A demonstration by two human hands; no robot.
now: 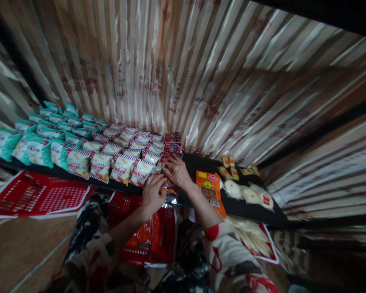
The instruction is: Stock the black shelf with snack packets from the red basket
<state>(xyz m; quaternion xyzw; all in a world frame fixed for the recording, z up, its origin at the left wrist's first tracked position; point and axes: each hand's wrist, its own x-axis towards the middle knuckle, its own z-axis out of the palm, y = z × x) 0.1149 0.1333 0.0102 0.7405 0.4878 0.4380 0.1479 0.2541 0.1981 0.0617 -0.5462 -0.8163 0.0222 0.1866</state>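
Both hands work at a column of dark red snack packets (173, 146) on a black shelf (189, 162). My right hand (177, 171) has its fingers bent over a packet in this column. My left hand (154, 192) is closed at the column's left front side, its fingertips against a packet; the grip is partly hidden and blurred. A shiny dark red packet (171, 194) lies at the shelf's front edge, just below the hands. White snack bags with striped tops (140, 171) stand in rows directly left of my left hand.
Teal snack bags (38, 150) fill the shelf's left end. To the right lie an orange bag (212, 191), round white packs (251, 195) and small yellow packs (228, 162). Red baskets (45, 193) stand below the shelf, one holding orange bags (149, 232). A corrugated sheet (177, 73) rises behind.
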